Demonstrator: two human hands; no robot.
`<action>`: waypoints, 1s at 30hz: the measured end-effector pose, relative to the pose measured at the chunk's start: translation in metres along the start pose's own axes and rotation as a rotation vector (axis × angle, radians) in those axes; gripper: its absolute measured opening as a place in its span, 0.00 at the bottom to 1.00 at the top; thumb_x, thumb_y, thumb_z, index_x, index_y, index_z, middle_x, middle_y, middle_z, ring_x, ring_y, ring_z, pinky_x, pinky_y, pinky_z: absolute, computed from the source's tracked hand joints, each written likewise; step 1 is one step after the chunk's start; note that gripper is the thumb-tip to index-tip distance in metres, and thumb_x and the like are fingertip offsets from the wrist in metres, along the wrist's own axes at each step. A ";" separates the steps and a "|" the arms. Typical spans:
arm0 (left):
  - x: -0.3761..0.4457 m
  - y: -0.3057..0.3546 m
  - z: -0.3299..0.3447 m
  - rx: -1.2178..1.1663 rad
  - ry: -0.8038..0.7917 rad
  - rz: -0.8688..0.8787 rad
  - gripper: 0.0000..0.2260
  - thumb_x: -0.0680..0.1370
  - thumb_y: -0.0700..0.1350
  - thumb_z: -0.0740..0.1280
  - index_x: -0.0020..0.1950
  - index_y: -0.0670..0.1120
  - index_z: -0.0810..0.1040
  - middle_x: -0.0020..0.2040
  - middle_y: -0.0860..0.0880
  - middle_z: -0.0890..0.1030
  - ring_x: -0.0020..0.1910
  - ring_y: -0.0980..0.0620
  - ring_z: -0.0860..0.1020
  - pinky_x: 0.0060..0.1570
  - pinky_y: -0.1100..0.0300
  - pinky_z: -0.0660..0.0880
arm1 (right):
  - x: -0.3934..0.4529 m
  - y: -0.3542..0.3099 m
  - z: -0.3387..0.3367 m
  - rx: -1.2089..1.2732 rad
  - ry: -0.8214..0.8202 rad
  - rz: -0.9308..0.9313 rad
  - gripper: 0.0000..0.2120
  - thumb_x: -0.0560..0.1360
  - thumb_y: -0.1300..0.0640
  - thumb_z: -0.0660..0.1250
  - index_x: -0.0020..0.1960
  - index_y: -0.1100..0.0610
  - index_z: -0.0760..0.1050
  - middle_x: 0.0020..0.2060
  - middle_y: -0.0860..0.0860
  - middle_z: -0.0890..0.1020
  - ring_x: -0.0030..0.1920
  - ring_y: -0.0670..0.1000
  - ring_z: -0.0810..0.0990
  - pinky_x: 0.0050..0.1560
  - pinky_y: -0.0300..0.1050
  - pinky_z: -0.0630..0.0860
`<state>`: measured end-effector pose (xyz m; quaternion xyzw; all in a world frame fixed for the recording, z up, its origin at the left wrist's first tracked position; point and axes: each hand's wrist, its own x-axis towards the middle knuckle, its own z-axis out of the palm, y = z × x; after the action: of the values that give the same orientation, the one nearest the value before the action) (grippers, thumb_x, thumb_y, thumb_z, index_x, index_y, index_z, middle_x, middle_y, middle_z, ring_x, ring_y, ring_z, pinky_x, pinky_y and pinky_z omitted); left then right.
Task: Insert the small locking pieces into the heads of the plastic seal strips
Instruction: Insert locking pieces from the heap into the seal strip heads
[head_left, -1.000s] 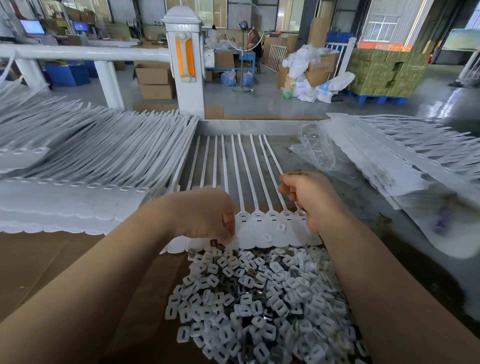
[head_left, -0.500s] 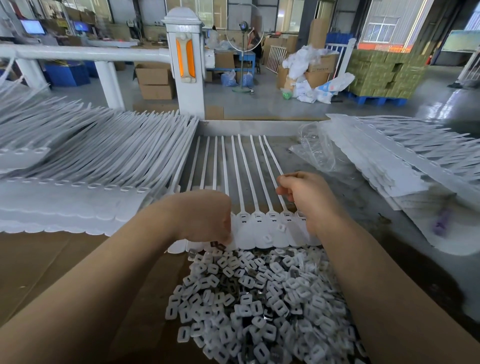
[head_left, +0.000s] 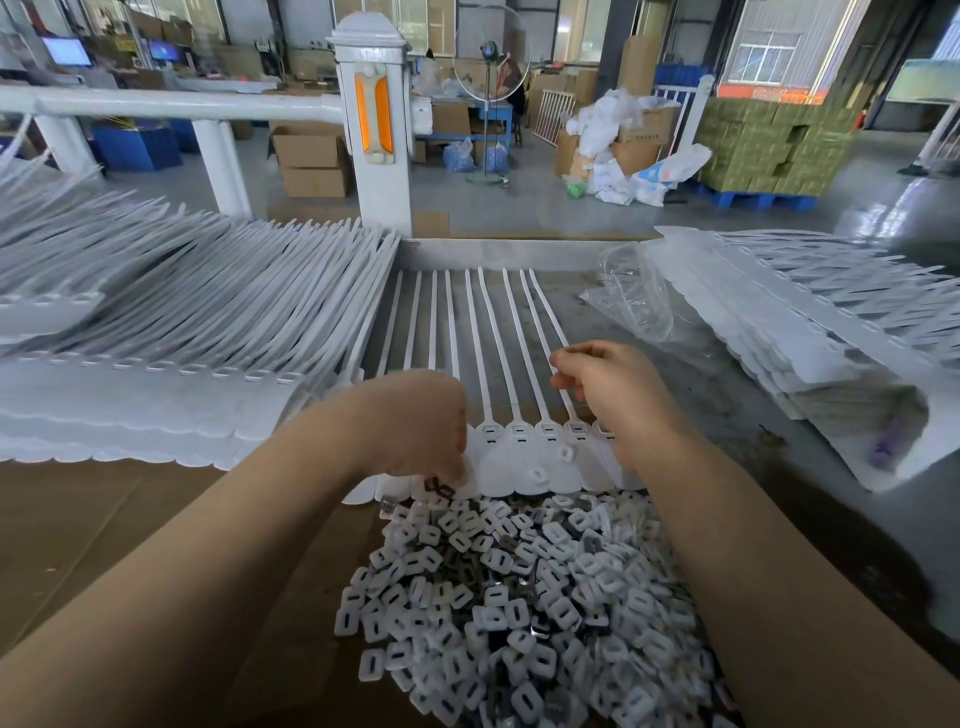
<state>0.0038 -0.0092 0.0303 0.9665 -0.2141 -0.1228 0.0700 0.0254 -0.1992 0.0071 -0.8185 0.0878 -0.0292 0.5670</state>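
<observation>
A joined row of white plastic seal strips (head_left: 511, 358) lies in front of me, tails pointing away, heads (head_left: 519, 447) near me. A heap of small white locking pieces (head_left: 514, 603), some showing dark metal, fills the table just below the heads. My left hand (head_left: 415, 421) is curled over the left heads and pinches a small dark locking piece (head_left: 439, 487) at its fingertips. My right hand (head_left: 608, 395) rests on the right end of the row with its fingers curled; what it holds, if anything, is hidden. Two loose pieces (head_left: 550, 464) lie on the heads.
A big stack of seal strips (head_left: 171, 332) covers the left of the table and another stack (head_left: 810, 322) the right, beside a crumpled clear bag (head_left: 639, 306). Brown cardboard (head_left: 104, 525) lies under my left arm. A white railing post (head_left: 374, 124) stands behind.
My left hand has dipped slightly toward the lower edge of the heads with the dark piece. The right hand has barely shifted.
</observation>
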 end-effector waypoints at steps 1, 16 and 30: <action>0.000 -0.001 0.000 0.007 -0.004 0.003 0.07 0.75 0.50 0.72 0.48 0.49 0.83 0.44 0.54 0.82 0.42 0.59 0.78 0.38 0.68 0.71 | 0.000 0.000 0.000 0.002 0.002 0.002 0.05 0.80 0.54 0.65 0.46 0.51 0.78 0.39 0.46 0.83 0.38 0.42 0.75 0.34 0.41 0.64; -0.008 -0.016 -0.013 -0.150 -0.178 0.115 0.07 0.69 0.49 0.77 0.45 0.54 0.82 0.37 0.59 0.80 0.37 0.71 0.76 0.32 0.78 0.67 | 0.002 0.001 0.000 -0.012 -0.001 0.002 0.05 0.79 0.53 0.65 0.45 0.50 0.78 0.38 0.45 0.83 0.33 0.43 0.73 0.30 0.39 0.65; -0.006 -0.012 -0.010 -0.152 -0.257 0.112 0.02 0.74 0.46 0.71 0.44 0.52 0.83 0.37 0.55 0.84 0.36 0.64 0.80 0.32 0.77 0.68 | 0.001 0.002 0.001 -0.008 -0.001 -0.001 0.06 0.80 0.53 0.65 0.48 0.52 0.79 0.40 0.46 0.84 0.36 0.44 0.74 0.33 0.41 0.65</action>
<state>0.0061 0.0054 0.0383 0.9213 -0.2651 -0.2571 0.1218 0.0259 -0.1993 0.0052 -0.8208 0.0870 -0.0286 0.5638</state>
